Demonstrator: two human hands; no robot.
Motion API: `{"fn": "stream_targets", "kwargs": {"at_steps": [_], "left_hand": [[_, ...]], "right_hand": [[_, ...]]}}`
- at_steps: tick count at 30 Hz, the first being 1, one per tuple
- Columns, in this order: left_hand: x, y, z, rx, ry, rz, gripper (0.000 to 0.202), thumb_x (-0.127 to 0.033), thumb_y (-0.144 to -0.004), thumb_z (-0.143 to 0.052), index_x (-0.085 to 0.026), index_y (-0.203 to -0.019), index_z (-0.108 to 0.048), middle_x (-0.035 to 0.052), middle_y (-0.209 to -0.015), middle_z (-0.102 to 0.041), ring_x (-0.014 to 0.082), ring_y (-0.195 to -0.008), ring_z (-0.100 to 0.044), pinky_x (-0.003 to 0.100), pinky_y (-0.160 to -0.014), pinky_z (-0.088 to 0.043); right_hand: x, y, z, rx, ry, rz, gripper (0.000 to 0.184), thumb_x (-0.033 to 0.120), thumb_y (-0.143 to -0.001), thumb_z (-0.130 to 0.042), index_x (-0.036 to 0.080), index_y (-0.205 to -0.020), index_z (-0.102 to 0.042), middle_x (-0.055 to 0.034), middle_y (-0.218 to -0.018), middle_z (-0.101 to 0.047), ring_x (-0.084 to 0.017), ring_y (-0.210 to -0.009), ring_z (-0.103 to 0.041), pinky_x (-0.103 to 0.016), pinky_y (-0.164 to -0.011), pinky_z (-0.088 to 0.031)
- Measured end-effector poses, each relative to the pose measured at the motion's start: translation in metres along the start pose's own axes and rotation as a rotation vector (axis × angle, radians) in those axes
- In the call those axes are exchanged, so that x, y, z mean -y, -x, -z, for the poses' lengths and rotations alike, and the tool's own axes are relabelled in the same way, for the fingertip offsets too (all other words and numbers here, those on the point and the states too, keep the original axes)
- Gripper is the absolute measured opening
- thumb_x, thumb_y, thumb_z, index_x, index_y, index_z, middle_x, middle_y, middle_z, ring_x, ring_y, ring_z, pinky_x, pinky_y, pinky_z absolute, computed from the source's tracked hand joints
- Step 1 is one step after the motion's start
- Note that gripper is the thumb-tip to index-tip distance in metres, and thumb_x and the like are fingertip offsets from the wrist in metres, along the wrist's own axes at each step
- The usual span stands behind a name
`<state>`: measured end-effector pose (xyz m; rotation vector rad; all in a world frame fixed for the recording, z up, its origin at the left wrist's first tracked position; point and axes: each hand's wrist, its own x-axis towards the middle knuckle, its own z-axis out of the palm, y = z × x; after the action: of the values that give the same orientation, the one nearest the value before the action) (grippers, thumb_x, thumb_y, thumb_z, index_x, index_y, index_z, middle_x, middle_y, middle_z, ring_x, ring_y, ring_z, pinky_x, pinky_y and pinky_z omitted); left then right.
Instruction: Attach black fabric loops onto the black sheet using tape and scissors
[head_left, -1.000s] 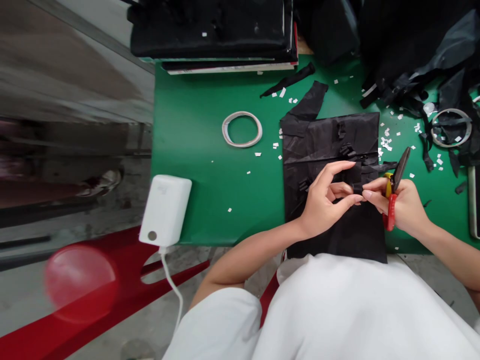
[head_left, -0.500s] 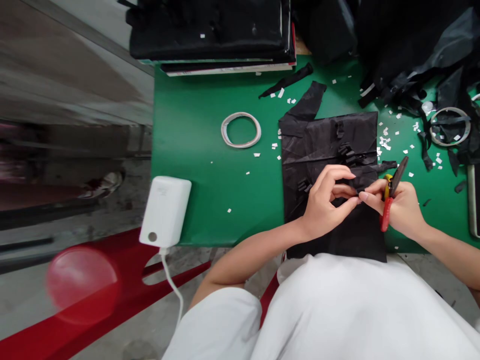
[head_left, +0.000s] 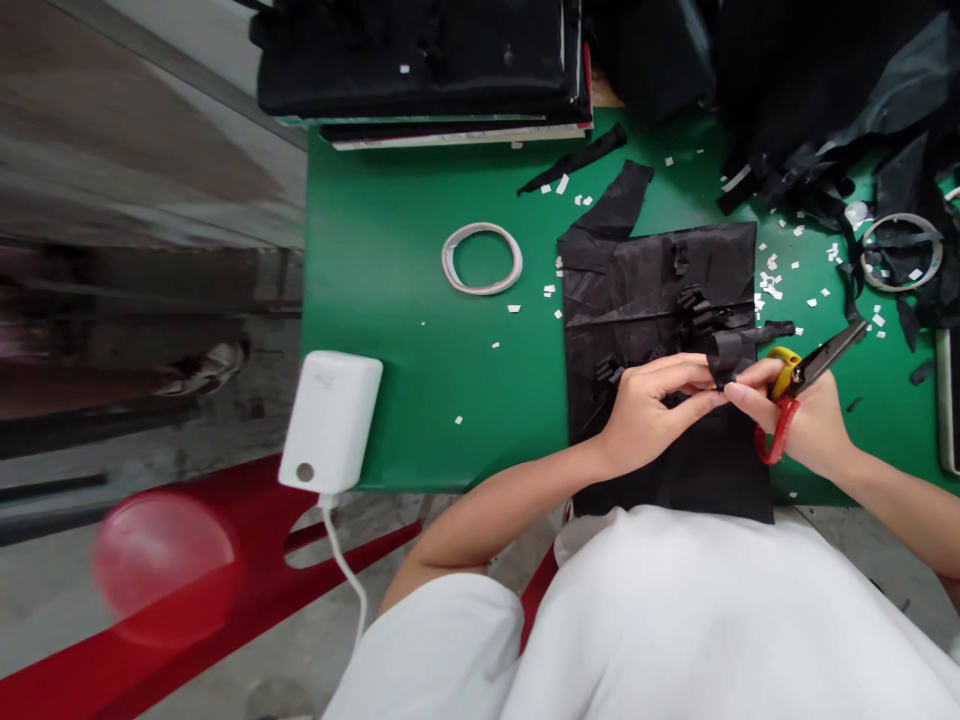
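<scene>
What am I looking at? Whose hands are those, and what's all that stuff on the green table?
This picture comes from a camera worn on a person's head, looking down at their own two hands. The left hand and right hand pinch a fold of the black cloth lying on the green table. The right hand also holds scissors with red and yellow handles. Nearby lie a ring of tape, a white box with a cable and small white scraps.

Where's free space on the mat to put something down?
Bare mat between tape ring, charger and fabric; also left of the ring, below the black stack. Crowded right of the fabric: paper bits, black scraps, scissors in the right hand.
</scene>
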<state>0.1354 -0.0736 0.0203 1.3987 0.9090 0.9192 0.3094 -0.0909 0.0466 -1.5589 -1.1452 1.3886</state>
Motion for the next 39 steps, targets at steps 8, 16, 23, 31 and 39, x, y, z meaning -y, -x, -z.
{"fn": "stream_targets", "kwargs": {"at_steps": [8, 16, 23, 31, 39], "left_hand": [[-0.003, -0.002, 0.002, 0.004, -0.058, -0.221, 0.022, -0.016, -0.087, -0.066, -0.018, -0.105, -0.076, 0.0097, -0.115, -0.075, 0.0184, -0.104, -0.075, 0.025, -0.085, -0.063], [-0.002, -0.002, 0.002, -0.02, -0.006, -0.2, 0.016, -0.012, -0.083, -0.069, -0.018, -0.094, -0.079, 0.008, -0.106, -0.077, 0.0175, -0.098, -0.076, 0.023, -0.088, -0.063], [-0.004, -0.003, 0.004, -0.034, 0.185, 0.089, 0.016, -0.032, -0.086, -0.07, -0.017, -0.085, -0.077, 0.0073, -0.095, -0.08, 0.0162, -0.088, -0.076, 0.023, -0.077, -0.06], [-0.004, -0.009, 0.011, -0.039, 0.73, 0.249, 0.03, -0.039, -0.086, -0.07, -0.015, -0.078, -0.053, -0.0014, -0.07, -0.063, 0.0074, -0.059, -0.061, 0.018, -0.054, -0.047], [-0.01, -0.01, 0.014, -0.004, 0.811, 0.227, 0.034, -0.039, -0.089, -0.065, -0.016, -0.073, -0.046, -0.0045, -0.06, -0.049, 0.0065, -0.05, -0.048, 0.02, -0.05, -0.035]], "right_hand": [[0.002, -0.003, -0.001, 0.028, -0.068, -0.037, 0.035, 0.049, -0.058, -0.087, 0.019, -0.057, -0.068, 0.0031, -0.046, -0.047, -0.008, -0.045, -0.038, -0.023, -0.042, -0.035], [-0.001, -0.004, -0.003, 0.089, -0.168, -0.079, 0.036, 0.044, -0.058, -0.088, 0.018, -0.054, -0.064, 0.0043, -0.043, -0.045, -0.007, -0.041, -0.037, -0.022, -0.04, -0.031], [0.0, -0.006, 0.001, 0.24, -0.239, -0.232, 0.038, 0.047, -0.064, -0.085, 0.017, -0.063, -0.061, 0.0071, -0.043, -0.042, -0.005, -0.038, -0.035, -0.02, -0.038, -0.027], [-0.02, -0.004, 0.019, 0.586, -0.349, -0.228, 0.063, 0.073, -0.063, -0.075, 0.021, -0.064, -0.04, 0.0085, -0.054, -0.037, -0.004, -0.043, -0.027, -0.02, -0.036, -0.024], [-0.01, -0.008, 0.022, 0.942, -0.272, -0.328, 0.082, 0.09, -0.036, -0.071, 0.021, -0.062, -0.034, 0.0099, -0.054, -0.033, -0.001, -0.045, -0.02, -0.02, -0.037, -0.016]]}}
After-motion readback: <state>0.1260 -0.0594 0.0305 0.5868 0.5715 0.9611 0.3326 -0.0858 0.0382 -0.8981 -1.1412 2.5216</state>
